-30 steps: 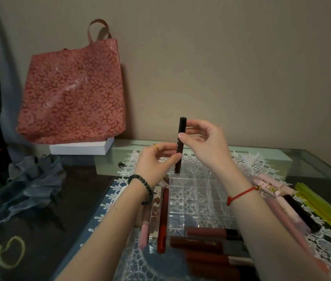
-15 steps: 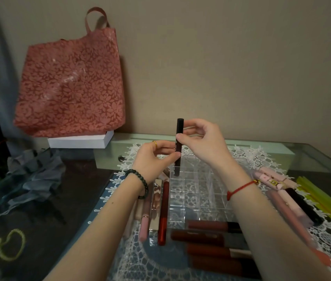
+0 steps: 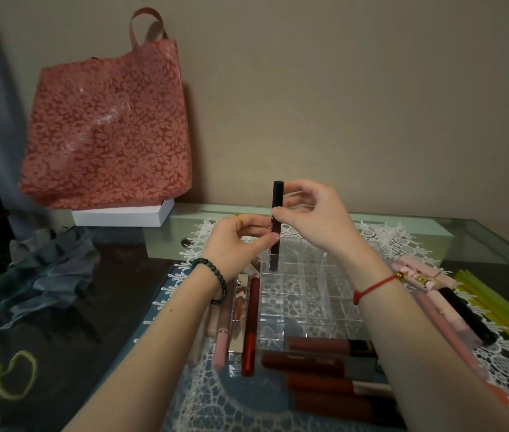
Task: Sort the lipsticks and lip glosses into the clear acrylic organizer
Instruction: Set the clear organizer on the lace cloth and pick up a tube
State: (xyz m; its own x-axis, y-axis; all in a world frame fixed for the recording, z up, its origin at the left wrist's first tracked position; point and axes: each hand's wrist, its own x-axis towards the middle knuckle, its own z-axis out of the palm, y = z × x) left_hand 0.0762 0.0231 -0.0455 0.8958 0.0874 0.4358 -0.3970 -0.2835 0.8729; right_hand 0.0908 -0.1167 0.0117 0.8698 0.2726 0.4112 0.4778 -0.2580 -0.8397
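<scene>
A dark lip gloss tube [image 3: 278, 194] is being held upright between both hands. It is being pinched at mid-length by the thumb and fingers of the right hand [image 3: 315, 222], and lower down by the thumb and forefinger of the left hand [image 3: 234, 244]. Below both hands, its bottom end is being kept inside the back-left compartment of the clear acrylic organizer [image 3: 309, 307]. Dark red tubes [image 3: 318, 361] are lying just in front.

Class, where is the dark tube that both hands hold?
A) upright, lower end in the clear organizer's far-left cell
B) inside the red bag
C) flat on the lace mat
A: the dark tube stands upright, pinched by left hand and right hand, its lower end inside the organizer.
</scene>
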